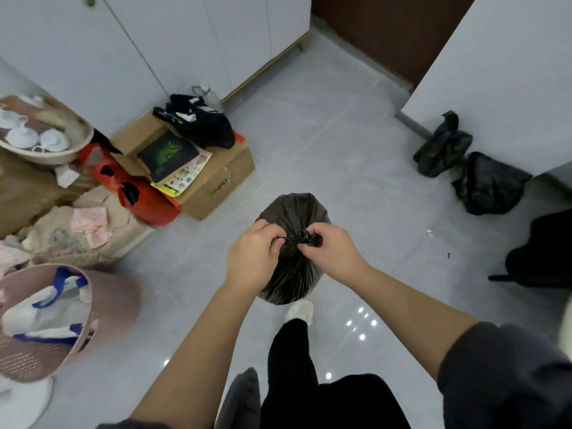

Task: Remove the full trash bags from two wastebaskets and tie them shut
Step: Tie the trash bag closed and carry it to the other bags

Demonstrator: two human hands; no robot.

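Mid-frame, left hand (254,255) and right hand (328,247) pinch the gathered neck of the black trash bag (292,212), fingers clamped on plastic; pull both ends apart evenly, cinching knot low.

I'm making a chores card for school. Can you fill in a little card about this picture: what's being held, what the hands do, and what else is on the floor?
Held thing: black trash bag, full and bulging
Top of bag: neck twisted into a knot
Hands: left hand and right hand both pinch the twisted neck
Near the person's left: pink wastebasket with a white and blue bag inside
By the white wall on the right: two more black bags
Further back: cardboard box with dark things on top
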